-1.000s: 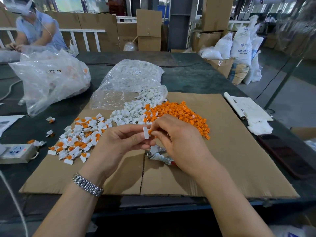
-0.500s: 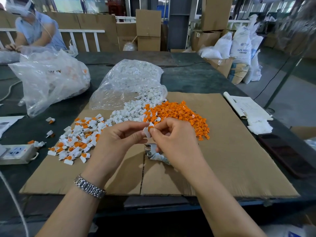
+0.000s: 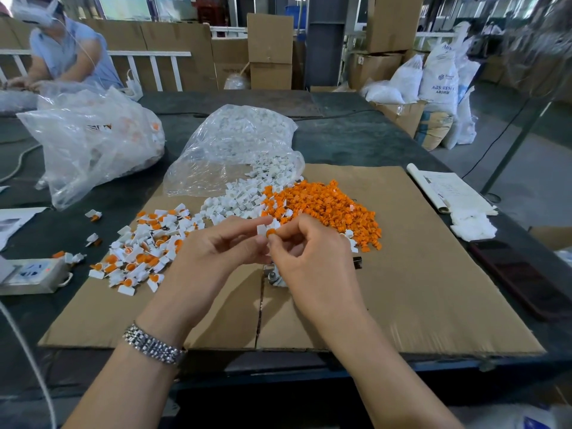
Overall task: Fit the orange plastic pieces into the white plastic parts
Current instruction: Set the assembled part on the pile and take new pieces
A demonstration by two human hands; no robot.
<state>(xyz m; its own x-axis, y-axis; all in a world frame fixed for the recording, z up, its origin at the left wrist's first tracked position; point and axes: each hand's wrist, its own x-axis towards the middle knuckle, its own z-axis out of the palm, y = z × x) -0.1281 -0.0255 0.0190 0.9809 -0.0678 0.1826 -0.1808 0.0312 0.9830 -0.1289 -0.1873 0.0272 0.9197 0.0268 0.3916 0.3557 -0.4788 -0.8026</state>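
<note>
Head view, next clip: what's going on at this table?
A person is assembling small plastic parts over a cardboard sheet. The left hand pinches a white part while the right hand pinches an orange piece against it. Loose orange pieces and white parts lie heaped just beyond the hands, and a spread of assembled pieces lies to the left.

Single head-worn wide-angle view, looking forward and down over the counter (image 3: 356,140), close above both hands, cardboard (image 3: 418,274) filling the middle, warehouse floor and boxes beyond
</note>
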